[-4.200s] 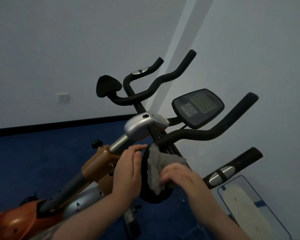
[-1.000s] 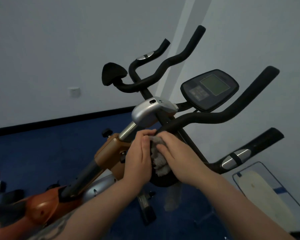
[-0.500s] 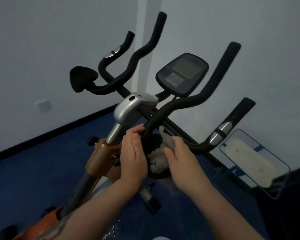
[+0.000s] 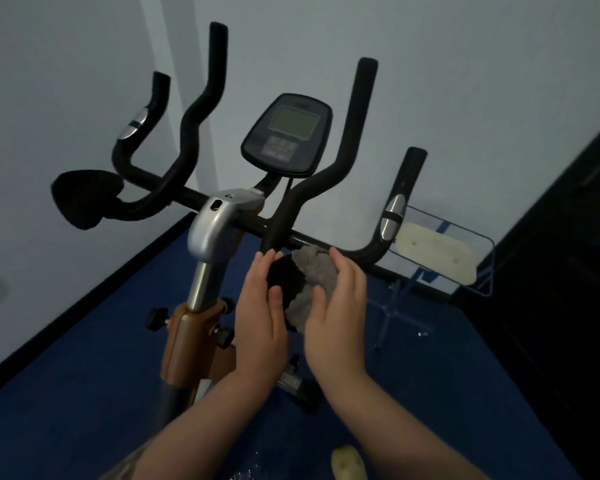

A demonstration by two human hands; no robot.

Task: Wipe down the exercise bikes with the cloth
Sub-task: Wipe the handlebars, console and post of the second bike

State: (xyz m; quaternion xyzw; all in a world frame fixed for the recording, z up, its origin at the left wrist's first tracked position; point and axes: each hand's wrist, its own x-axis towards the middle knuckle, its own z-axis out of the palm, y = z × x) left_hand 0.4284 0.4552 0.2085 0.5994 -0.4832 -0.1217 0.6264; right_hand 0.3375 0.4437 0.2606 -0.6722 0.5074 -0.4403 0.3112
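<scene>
Presently a fuzzy grey cloth (image 4: 317, 271) is pressed against a round black elbow pad (image 4: 284, 282) on the exercise bike (image 4: 219, 220).

The pad is steadied by the left hand (image 4: 260, 320), fingers nearly straight along its edge; the cloth is covered by the right hand (image 4: 336, 313), fingers lightly curved over it. Compared with half a second ago, the bike is seen more squarely and the hands sit slightly higher. Foam-sleeved bars curve up around an oval console (image 4: 288, 133); a wire-framed stand (image 4: 444, 258) is partly hidden behind the right grip.
</scene>
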